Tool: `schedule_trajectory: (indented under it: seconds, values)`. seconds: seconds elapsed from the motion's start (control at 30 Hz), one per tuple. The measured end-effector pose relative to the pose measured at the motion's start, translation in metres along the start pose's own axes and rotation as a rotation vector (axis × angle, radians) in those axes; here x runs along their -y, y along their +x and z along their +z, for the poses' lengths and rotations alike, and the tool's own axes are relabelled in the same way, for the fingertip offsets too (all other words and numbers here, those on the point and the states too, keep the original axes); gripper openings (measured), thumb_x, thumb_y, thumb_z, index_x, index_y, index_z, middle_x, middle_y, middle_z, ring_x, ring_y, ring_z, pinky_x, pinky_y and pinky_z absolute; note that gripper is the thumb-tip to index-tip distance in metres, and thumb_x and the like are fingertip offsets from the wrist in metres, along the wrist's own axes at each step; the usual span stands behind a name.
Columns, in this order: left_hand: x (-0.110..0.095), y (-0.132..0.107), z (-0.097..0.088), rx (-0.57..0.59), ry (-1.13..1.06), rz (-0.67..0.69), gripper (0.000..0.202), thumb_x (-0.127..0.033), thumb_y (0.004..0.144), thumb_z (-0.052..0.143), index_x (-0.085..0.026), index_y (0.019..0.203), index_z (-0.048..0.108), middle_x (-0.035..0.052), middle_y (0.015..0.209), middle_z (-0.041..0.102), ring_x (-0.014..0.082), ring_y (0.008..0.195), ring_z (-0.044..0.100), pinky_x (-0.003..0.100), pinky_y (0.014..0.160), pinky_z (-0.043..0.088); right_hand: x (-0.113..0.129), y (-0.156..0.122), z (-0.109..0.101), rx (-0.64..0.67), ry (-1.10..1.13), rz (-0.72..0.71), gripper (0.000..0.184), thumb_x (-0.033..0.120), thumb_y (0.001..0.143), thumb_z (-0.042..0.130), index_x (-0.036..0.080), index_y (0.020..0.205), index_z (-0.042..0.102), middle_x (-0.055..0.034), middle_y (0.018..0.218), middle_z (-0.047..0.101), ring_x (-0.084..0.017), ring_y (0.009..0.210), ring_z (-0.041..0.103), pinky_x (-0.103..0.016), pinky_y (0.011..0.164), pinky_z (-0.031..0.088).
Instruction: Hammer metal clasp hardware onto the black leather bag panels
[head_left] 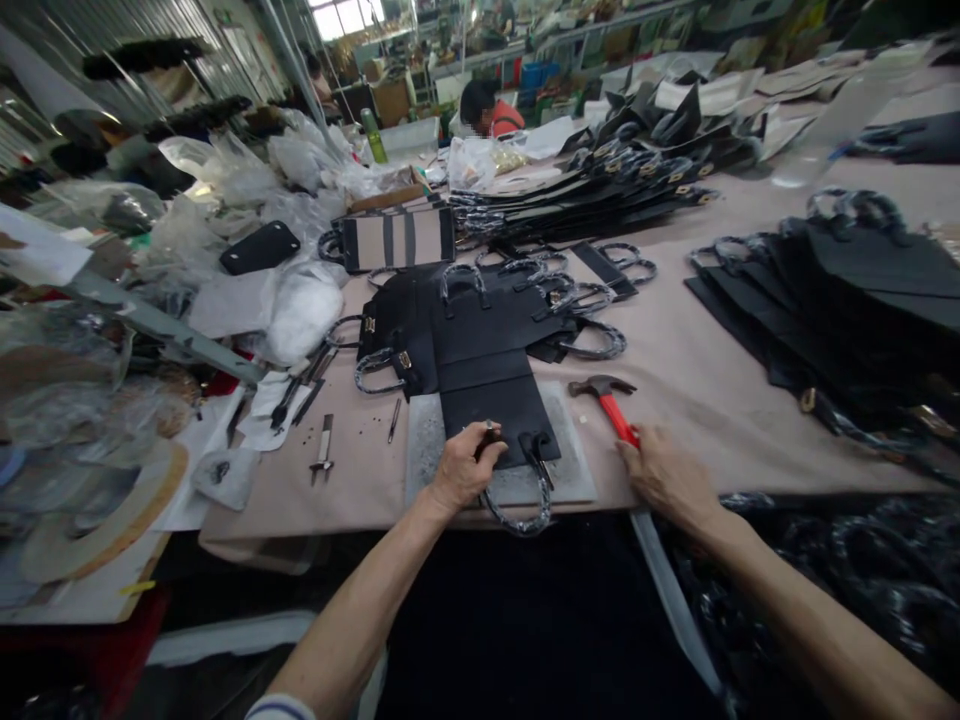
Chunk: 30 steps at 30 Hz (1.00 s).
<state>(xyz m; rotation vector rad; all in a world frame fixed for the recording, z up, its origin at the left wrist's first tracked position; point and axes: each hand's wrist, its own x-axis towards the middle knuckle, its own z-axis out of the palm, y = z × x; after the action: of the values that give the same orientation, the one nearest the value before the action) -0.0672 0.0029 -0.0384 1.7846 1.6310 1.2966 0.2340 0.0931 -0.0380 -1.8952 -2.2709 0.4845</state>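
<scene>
My left hand is closed round a short dark tool with a round metal top, held upright over a black leather bag panel. The tool's lower end is hidden by my fingers. The panel lies on a grey slab; its plastic-wrapped handle hangs toward me over the table edge. To the right, my right hand, slightly blurred, has its fingers on the red grip of a claw hammer. The hammer's head rests on the table beside the slab.
Black bag pieces with wrapped handles lie beyond the slab, and more are stacked at right and at the back. Calipers and a thin metal rod lie left. Plastic bags crowd the far left. Another person sits behind.
</scene>
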Motion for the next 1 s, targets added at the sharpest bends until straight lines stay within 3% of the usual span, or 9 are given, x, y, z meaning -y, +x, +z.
schedule_trajectory:
  seconds: [0.1, 0.17, 0.23, 0.4, 0.6, 0.73, 0.83, 0.93, 1.0]
  values:
    - [-0.001, 0.0, 0.001, -0.013, 0.035, -0.005, 0.013, -0.019, 0.091, 0.067, -0.019, 0.104, 0.069, 0.0054, 0.096, 0.076, 0.0188, 0.088, 0.074, 0.031, 0.085, 0.06, 0.03, -0.005, 0.007, -0.167, 0.073, -0.28, 0.039, 0.035, 0.097, 0.049, 0.014, 0.129, 0.059, -0.022, 0.134, 0.059, -0.035, 0.119, 0.057, -0.049, 0.097, 0.045]
    - [-0.001, 0.0, 0.001, -0.02, 0.058, -0.006, 0.012, -0.019, 0.091, 0.067, -0.019, 0.103, 0.069, 0.0051, 0.094, 0.075, 0.0187, 0.088, 0.074, 0.031, 0.086, 0.06, 0.056, -0.006, 0.015, -0.206, 0.175, -0.516, 0.035, 0.032, 0.099, 0.05, 0.017, 0.129, 0.06, -0.0172, 0.135, 0.06, -0.032, 0.122, 0.056, -0.049, 0.102, 0.044]
    - [-0.001, 0.0, 0.002, -0.026, 0.064, -0.007, 0.01, -0.018, 0.092, 0.065, -0.018, 0.101, 0.069, 0.0048, 0.093, 0.075, 0.0182, 0.088, 0.074, 0.031, 0.085, 0.059, 0.078, -0.007, 0.026, -0.191, 0.252, -0.648, 0.03, 0.029, 0.1, 0.05, 0.019, 0.124, 0.063, -0.0134, 0.131, 0.063, -0.029, 0.118, 0.057, -0.047, 0.101, 0.045]
    - [0.004, -0.004, 0.003, -0.043, 0.072, 0.0, 0.008, -0.017, 0.093, 0.065, -0.018, 0.099, 0.07, 0.0039, 0.091, 0.077, 0.0168, 0.085, 0.074, 0.028, 0.082, 0.06, 0.094, -0.008, 0.049, -0.165, 0.262, -0.631, 0.029, 0.031, 0.096, 0.059, 0.021, 0.123, 0.067, -0.0114, 0.128, 0.064, -0.03, 0.117, 0.056, -0.05, 0.101, 0.043]
    - [0.006, -0.011, 0.004, -0.084, 0.104, 0.166, 0.012, -0.018, 0.092, 0.07, -0.019, 0.104, 0.072, 0.0051, 0.098, 0.08, 0.017, 0.09, 0.078, 0.027, 0.085, 0.063, 0.091, -0.007, 0.046, -0.145, 0.285, -0.597, 0.029, 0.026, 0.091, 0.065, 0.02, 0.119, 0.068, -0.0111, 0.127, 0.063, -0.03, 0.115, 0.055, -0.049, 0.1, 0.044]
    - [0.004, -0.011, 0.007, -0.145, 0.093, 0.003, 0.01, -0.017, 0.093, 0.067, -0.019, 0.1, 0.073, 0.0045, 0.096, 0.08, 0.0172, 0.087, 0.078, 0.028, 0.083, 0.065, 0.094, -0.006, 0.043, -0.139, 0.284, -0.579, 0.029, 0.027, 0.09, 0.066, 0.02, 0.119, 0.068, -0.011, 0.126, 0.064, -0.031, 0.115, 0.054, -0.049, 0.099, 0.043]
    - [0.003, -0.012, 0.007, -0.176, 0.108, -0.035, 0.009, -0.017, 0.093, 0.067, -0.019, 0.099, 0.073, 0.0038, 0.093, 0.081, 0.0195, 0.094, 0.078, 0.034, 0.094, 0.064, 0.094, -0.006, 0.044, -0.127, 0.277, -0.575, 0.03, 0.026, 0.09, 0.066, 0.02, 0.12, 0.068, -0.0113, 0.127, 0.063, -0.031, 0.116, 0.054, -0.049, 0.1, 0.042]
    - [0.005, -0.015, 0.006, -0.171, 0.137, 0.065, 0.008, -0.017, 0.092, 0.068, -0.019, 0.098, 0.073, 0.0026, 0.094, 0.081, 0.0205, 0.096, 0.078, 0.045, 0.107, 0.059, 0.092, -0.006, 0.046, -0.126, 0.279, -0.575, 0.032, 0.026, 0.089, 0.067, 0.02, 0.121, 0.068, -0.0112, 0.128, 0.063, -0.031, 0.118, 0.054, -0.05, 0.101, 0.042]
    - [0.006, -0.018, 0.006, -0.14, 0.096, 0.116, 0.008, -0.017, 0.091, 0.07, -0.018, 0.099, 0.072, 0.0028, 0.096, 0.081, 0.0197, 0.092, 0.079, 0.045, 0.105, 0.06, 0.092, -0.006, 0.047, -0.127, 0.283, -0.574, 0.032, 0.026, 0.089, 0.066, 0.02, 0.121, 0.067, -0.011, 0.128, 0.063, -0.032, 0.118, 0.054, -0.05, 0.1, 0.042]
